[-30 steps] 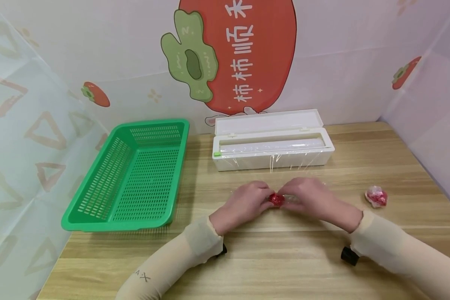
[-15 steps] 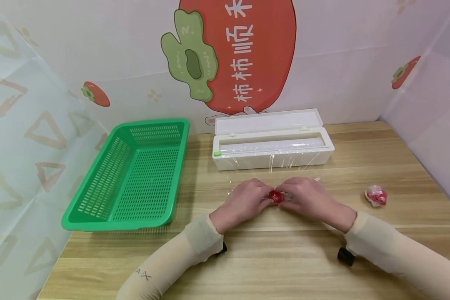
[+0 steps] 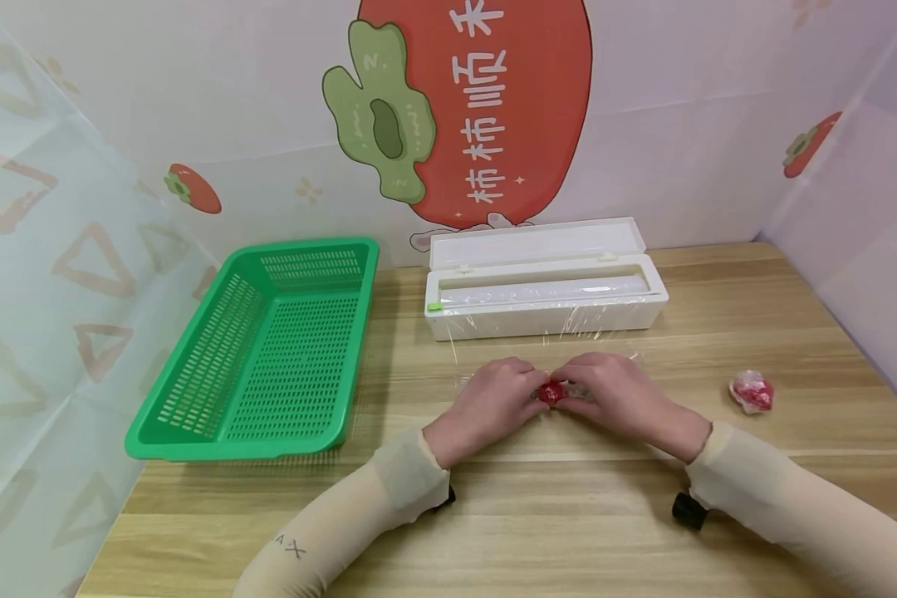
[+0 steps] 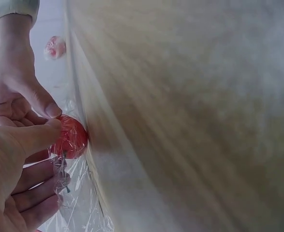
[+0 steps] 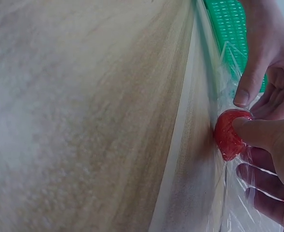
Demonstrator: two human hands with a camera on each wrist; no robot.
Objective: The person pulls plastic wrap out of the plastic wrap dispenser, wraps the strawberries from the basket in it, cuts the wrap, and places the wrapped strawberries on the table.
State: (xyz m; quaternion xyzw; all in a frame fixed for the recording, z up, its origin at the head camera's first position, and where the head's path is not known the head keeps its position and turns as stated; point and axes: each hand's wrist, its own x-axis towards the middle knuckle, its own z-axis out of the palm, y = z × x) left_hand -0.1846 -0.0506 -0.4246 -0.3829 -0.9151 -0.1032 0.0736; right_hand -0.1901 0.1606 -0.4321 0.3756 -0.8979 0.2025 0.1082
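A small red tomato point(image 3: 551, 393) lies in clear cling film in the middle of the table, between both hands. My left hand point(image 3: 493, 403) pinches it from the left, and its thumb lies against the red skin in the left wrist view. From the right, my right hand point(image 3: 616, 394) holds the tomato and the film, thumb on top. Loose cling film point(image 4: 83, 193) spreads beyond the fingers toward the box. Part of the tomato is hidden by the fingers. Apart from the hands, to the right, sits a second red piece wrapped in film point(image 3: 752, 392).
Behind the hands stands a white cling film box point(image 3: 546, 320), its lid raised and a roll inside. A green plastic basket point(image 3: 291, 365) with nothing in it is at the left. Printed sheets point(image 3: 269, 100) line the back and sides of the wooden table point(image 3: 553, 515).
My right hand and forearm have shifted slightly left, nearer my left hand. The film around the tomato has changed its folds a little. The box, basket and second wrapped piece stay put.
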